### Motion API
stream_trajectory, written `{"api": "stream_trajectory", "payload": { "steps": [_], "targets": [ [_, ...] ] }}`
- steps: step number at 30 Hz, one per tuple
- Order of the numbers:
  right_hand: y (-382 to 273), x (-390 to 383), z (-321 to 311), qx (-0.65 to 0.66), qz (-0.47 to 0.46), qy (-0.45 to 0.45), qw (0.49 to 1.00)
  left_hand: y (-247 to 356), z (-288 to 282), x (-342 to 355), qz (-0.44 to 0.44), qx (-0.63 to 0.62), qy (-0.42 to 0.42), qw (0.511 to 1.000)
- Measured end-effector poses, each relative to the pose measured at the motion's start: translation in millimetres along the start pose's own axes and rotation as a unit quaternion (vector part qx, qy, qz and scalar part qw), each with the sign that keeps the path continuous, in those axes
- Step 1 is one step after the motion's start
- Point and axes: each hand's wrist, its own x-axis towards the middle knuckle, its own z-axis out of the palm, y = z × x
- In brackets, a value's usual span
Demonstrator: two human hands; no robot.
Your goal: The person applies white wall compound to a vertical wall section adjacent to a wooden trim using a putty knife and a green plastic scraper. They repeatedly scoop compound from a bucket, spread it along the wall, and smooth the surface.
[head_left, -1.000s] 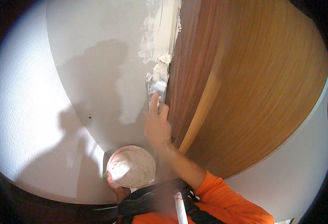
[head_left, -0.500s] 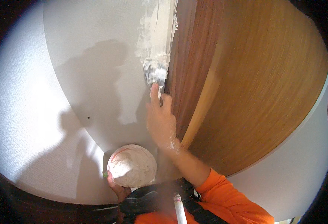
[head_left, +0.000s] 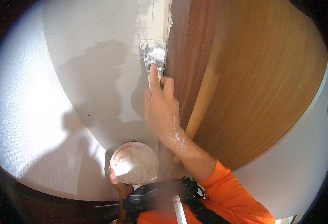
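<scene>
My right hand [head_left: 162, 110] grips a putty knife [head_left: 152, 52], index finger along the blade, which carries white paste and lies on a strip of cream filler [head_left: 152, 16] between grey wallboard [head_left: 85, 30] and reddish-brown wood [head_left: 186, 56]. Below, my left hand [head_left: 118, 181] holds a round bowl [head_left: 134, 162] of off-white paste by its left edge; most of that hand is hidden. White powder marks my right wrist.
A white textured wall [head_left: 26, 100] is at the left, a large wood-grain panel [head_left: 264, 82] at the right, with a pale batten [head_left: 199, 108] beside it. A white cylindrical stick [head_left: 179, 209] pokes up at the lower edge, near a black strap [head_left: 160, 192].
My right hand has moved up the joint with the knife, and the lump of paste above the blade is no longer visible. The bowl has shifted slightly up and right.
</scene>
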Motion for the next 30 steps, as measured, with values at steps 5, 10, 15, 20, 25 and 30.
{"api": "stream_trajectory", "payload": {
  "steps": [5, 10, 15, 20, 25, 30],
  "targets": [
    [8.3, -17.3, 11.5, -0.053, 0.079, -0.078, 0.992, -5.3, -18.9, 11.5, 0.019, 0.042, -0.019, 0.999],
    [40.6, -60.9, 54.3, -0.117, 0.057, -0.082, 0.988, -5.6, -19.3, 11.2, 0.022, 0.041, -0.005, 0.999],
    [46.1, -73.4, 47.1, -0.048, -0.041, -0.011, 0.998, -4.8, 3.0, 1.8, 0.055, 0.008, 0.025, 0.998],
    [5.8, -14.8, 20.2, -0.038, 0.001, -0.013, 0.999, 2.3, 12.7, -9.9, 0.077, -0.001, -0.029, 0.997],
    [-22.2, 17.5, 3.0, -0.048, -0.007, 0.028, 0.998, 8.3, -3.8, -2.2, 0.034, 0.003, -0.052, 0.998],
    [-2.5, -23.1, 19.8, -0.111, 0.084, -0.09, 0.986, 9.2, -9.0, 0.1, -0.014, -0.02, -0.03, 0.999]
  ]
}}
